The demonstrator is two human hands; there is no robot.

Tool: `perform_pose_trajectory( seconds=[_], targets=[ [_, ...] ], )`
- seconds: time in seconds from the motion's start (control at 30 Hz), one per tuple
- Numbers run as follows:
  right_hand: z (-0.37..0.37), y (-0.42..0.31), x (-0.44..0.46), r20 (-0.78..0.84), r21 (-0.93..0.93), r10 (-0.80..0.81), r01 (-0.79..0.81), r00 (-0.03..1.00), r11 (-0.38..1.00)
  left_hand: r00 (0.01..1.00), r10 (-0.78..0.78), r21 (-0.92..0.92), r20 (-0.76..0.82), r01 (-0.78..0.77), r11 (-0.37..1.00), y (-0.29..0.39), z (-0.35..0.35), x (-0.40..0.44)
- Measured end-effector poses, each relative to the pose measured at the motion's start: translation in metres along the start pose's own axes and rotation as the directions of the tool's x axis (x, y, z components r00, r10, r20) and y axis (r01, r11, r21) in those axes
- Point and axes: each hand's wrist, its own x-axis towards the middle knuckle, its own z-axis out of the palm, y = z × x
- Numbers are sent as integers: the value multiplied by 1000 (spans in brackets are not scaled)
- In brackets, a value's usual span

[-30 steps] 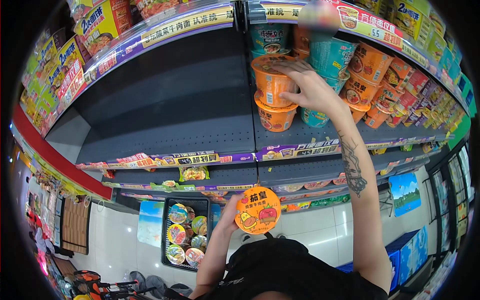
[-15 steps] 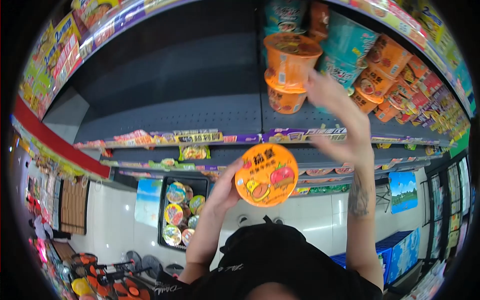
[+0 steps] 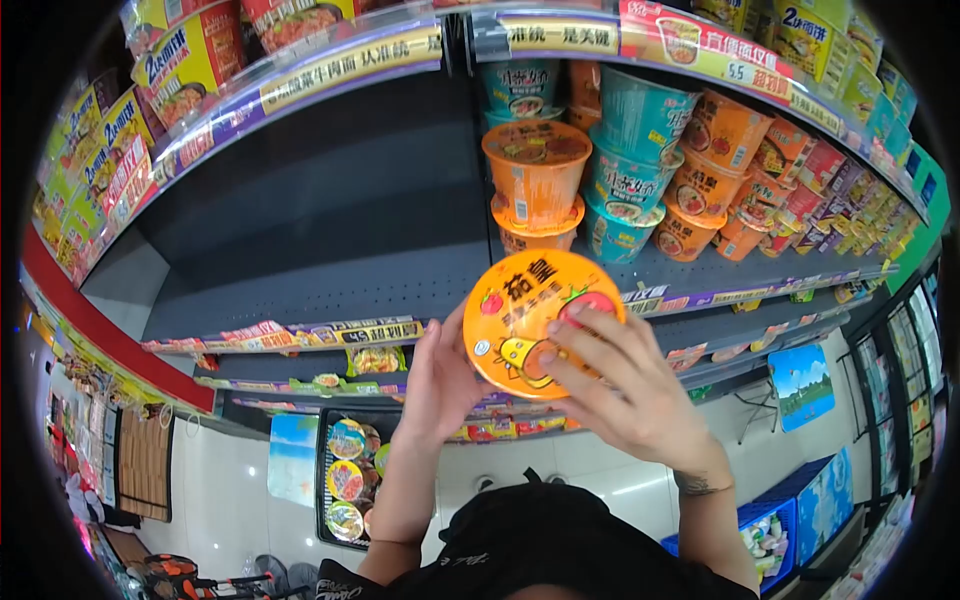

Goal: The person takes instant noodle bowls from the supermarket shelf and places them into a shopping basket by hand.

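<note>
Grasped from its left side by the left hand (image 3: 440, 380), an orange noodle bucket (image 3: 515, 325) is held in front of the shelving, with its printed lid turned up toward the camera. The lower right part of the lid is covered by the extended, slightly spread fingers of the right hand (image 3: 635, 395); whether the bucket is also clenched by that hand cannot be told, since its thumb is not clearly shown. The left fingertips are largely hidden by the bucket. On the lid, dark characters, a small tomato and a yellow cartoon figure can be seen, and a larger red drawing is partly masked by the fingers.

Beyond the held bucket, an upright orange bucket (image 3: 537, 178) is stacked on another orange bucket (image 3: 535, 238), whose base is hidden. Just to the right of that pair, teal noodle buckets (image 3: 628, 185) are stacked, and farther right more orange buckets (image 3: 705, 182) are piled. All are borne by the dark perforated shelf (image 3: 330, 270), along whose front edge price strips (image 3: 370, 333) are fixed. On a lower level, a green noodle packet (image 3: 376, 360) is seen. Below, on the floor, assorted noodle bowls (image 3: 345, 480) are contained in a black basket (image 3: 322, 480).
</note>
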Motion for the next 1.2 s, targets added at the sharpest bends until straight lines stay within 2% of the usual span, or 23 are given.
perform_pose_trajectory(
  seconds=[0.03, 0.07, 0.1, 0.17, 0.27, 0.43, 0.5, 0.6, 0.63, 0.7, 0.73, 0.9, 1.0, 1.03, 1.07, 1.1, 1.13, 1.17, 1.2],
  targets=[
    [-10, 1, 7, -61, 67, 44, -39, 997, 997, 1000, 2, -40, -18, -3, 999, -2, 0, 0],
    [-16, 4, 14, -165, 77, 50, -37, 985, 996, 1000, 17, 13, 5, -17, 1000, -4, 1, 0],
    [-22, 11, 24, -172, 73, 46, -34, 984, 997, 1000, 22, 18, 10, -22, 1000, -6, 2, 0],
    [-32, 27, 44, -355, 12, 29, -26, 934, 1000, 998, -51, 51, 31, 50, 997, -14, 3, -3],
    [-37, 52, 73, -417, -84, -12, -26, 909, 996, 994, -105, 71, 33, 102, 992, -30, 0, -10],
    [-29, 84, 104, -453, -168, -79, 2, 888, 986, 982, -178, 70, 56, 174, 982, -49, -12, -22],
    [-23, 91, 112, -454, -193, -87, -2, 887, 981, 985, -172, 47, 20, 171, 984, -51, -14, -27],
    [-15, 101, 124, -392, -110, 66, -118, 917, 987, 978, -197, 83, 69, 191, 978, -62, -29, -32],
    [-12, 106, 130, -393, -105, 57, -107, 918, 989, 972, -220, 82, 81, 214, 973, -66, -31, -33],
    [-3, 117, 141, -459, -301, -68, -83, 886, 950, 967, -240, 81, 84, 233, 969, -74, -32, -37],
    [1, 125, 145, -416, -267, 1, -123, 909, 956, 965, -252, 67, 68, 247, 967, -79, -31, -39],
    [16, 148, 156, -369, -264, 50, -156, 928, 952, 962, -273, 19, 10, 273, 962, -99, -32, -50],
    [18, 149, 150, -367, -261, 85, -191, 926, 946, 955, -294, 80, -35, 296, 952, -117, -40, -57],
    [18, 140, 140, -399, -269, 61, -181, 915, 946, 942, -335, 157, 1, 331, 930, -123, -40, -60],
    [14, 112, 128, -503, -301, -39, -133, 864, 944, 926, -377, 234, 27, 361, 903, -128, -42, -63],
    [18, 88, 109, -514, -235, 11, -153, 858, 960, 941, -339, 221, -18, 334, 916, -136, -45, -68],
    [23, 63, 92, -523, -132, -33, -43, 852, 990, 918, -396, 317, 16, 371, 873, -148, -49, -74],
    [39, 34, 69, -494, 27, -1, 17, 869, 999, 890, -454, 412, 36, 401, 819, -161, -54, -80],
    [44, 7, 50, -216, 394, -4, 91, 976, 915, 915, -403, 398, -21, 377, 836, -183, -64, -87]
  ],
)
